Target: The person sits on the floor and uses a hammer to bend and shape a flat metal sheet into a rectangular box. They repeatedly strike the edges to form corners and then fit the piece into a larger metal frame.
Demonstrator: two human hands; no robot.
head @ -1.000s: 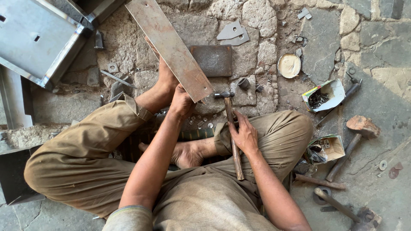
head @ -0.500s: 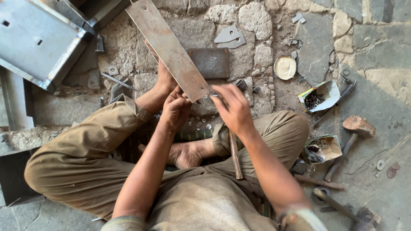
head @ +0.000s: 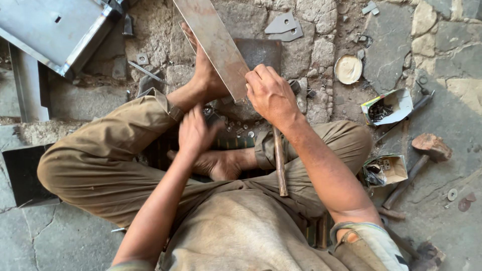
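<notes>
Rough stone floor is under me, where my right hand (head: pixel 271 95) closes on the near end of the long metal strip (head: pixel 216 45) to steady it against my foot (head: pixel 203 75), while my left hand (head: pixel 193 133) hovers half-open, empty, above small rivets (head: pixel 241 131).

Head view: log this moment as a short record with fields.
setting: person seated on a stone floor
left hand: raised over small metal bits, holding nothing visible
right hand: fingers at the lower end of a long metal strip
foot: pressed against the strip
hammer handle: lying across the lap
nearby: two open cartons, sheet-metal box
</notes>
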